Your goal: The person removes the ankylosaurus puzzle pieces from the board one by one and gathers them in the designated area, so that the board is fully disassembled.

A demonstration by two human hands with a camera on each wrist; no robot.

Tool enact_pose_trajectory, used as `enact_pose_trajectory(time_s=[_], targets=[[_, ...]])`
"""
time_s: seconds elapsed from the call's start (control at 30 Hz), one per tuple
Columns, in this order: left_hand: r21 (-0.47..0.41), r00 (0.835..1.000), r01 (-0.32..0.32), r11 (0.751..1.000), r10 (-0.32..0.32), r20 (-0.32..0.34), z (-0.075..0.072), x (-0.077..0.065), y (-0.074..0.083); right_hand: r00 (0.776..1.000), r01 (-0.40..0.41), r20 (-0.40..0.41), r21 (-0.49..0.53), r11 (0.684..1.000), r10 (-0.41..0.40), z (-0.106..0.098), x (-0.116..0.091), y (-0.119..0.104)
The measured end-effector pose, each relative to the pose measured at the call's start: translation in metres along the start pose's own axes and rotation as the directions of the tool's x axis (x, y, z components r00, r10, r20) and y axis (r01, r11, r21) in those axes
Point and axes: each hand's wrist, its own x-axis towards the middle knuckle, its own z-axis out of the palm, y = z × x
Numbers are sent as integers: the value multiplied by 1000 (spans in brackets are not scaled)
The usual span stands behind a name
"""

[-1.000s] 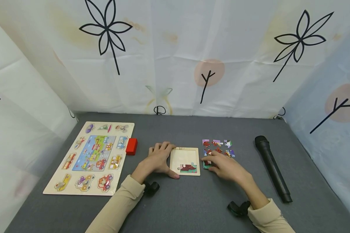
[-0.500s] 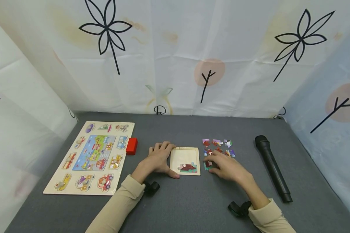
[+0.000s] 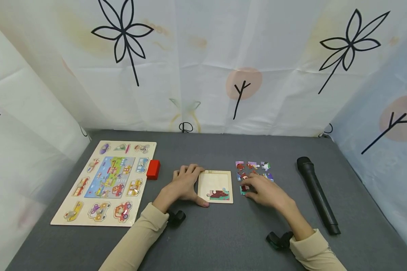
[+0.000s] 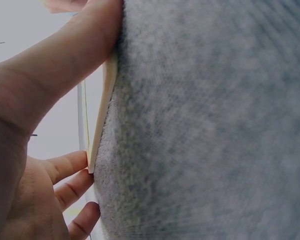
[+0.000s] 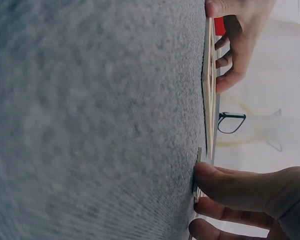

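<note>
My left hand (image 3: 184, 187) holds a small wooden puzzle tray (image 3: 215, 171) at its left side, the thumb at the near corner and the fingers at the far one. Inside the tray lies a brown-and-green joined part of a picture (image 3: 218, 194), in the lower right. To the right, my right hand (image 3: 265, 191) pinches a puzzle piece (image 3: 243, 191) at the near left of a group of loose pieces (image 3: 253, 165). The right wrist view shows the thumb against the thin piece (image 5: 198, 156), with fingers beyond it. The hand hides part of the group.
A large wooden peg puzzle board (image 3: 68, 184) with vehicle shapes lies at the left. Against its right edge is a red block (image 3: 153, 169). A black microphone (image 3: 317, 195) lies at the right. Patterned curtains (image 3: 203, 67) stand behind the grey table (image 3: 224, 241).
My right hand has shifted slightly right and away from me, and the near-left puzzle piece has slid with it, farther from the tray. My left hand and the tray stay put.
</note>
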Motion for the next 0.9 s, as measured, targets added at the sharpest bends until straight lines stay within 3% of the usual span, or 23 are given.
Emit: enact_pose_trajectory(time_s=[0.6,0.9], targets=[[0,1000,-4,1000,4,-1,0,0,-1,1000,1,6,2,1000,-1,-2,0,-4],[2,1000,-3,1000,3,-1,1,1,-1,998,-63,7,35,997,63,-4,1,-10]])
